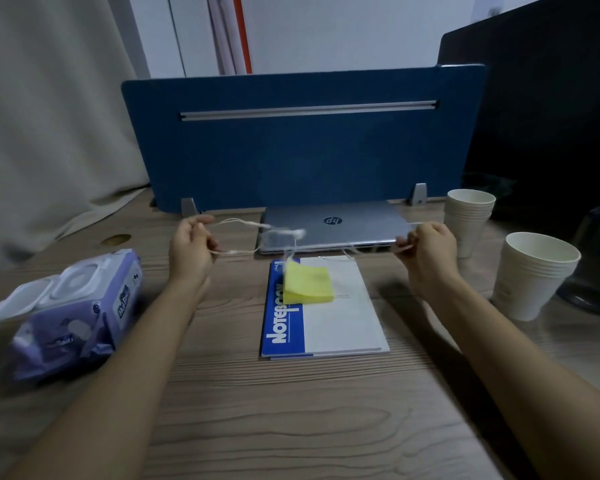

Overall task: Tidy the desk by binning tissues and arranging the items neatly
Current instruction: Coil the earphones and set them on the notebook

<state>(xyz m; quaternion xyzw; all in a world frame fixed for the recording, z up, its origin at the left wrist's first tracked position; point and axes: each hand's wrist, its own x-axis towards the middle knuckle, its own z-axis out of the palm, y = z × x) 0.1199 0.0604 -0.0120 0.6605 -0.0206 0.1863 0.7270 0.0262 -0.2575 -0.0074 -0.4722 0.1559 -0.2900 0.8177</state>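
My left hand (190, 247) and my right hand (426, 252) are both raised above the wooden desk (291, 410), each pinching one end of a thin white cable (257, 233) stretched between them, blurred in the middle. Below the cable lies a blue-and-white notebook (340, 317) with a yellow sticky-note pad (308, 285) on its top left. Behind it a closed silver laptop (329, 226) lies flat against the blue divider. A purple wet-wipes pack (73, 317) with its white lid flipped open sits at the left.
A blue desk divider (302, 147) stands at the back. Two stacks of white paper cups stand at the right, one farther (468, 220), one nearer (534, 275). A dark monitor (551, 116) fills the right rear. A beige curtain (49, 116) hangs at the left.
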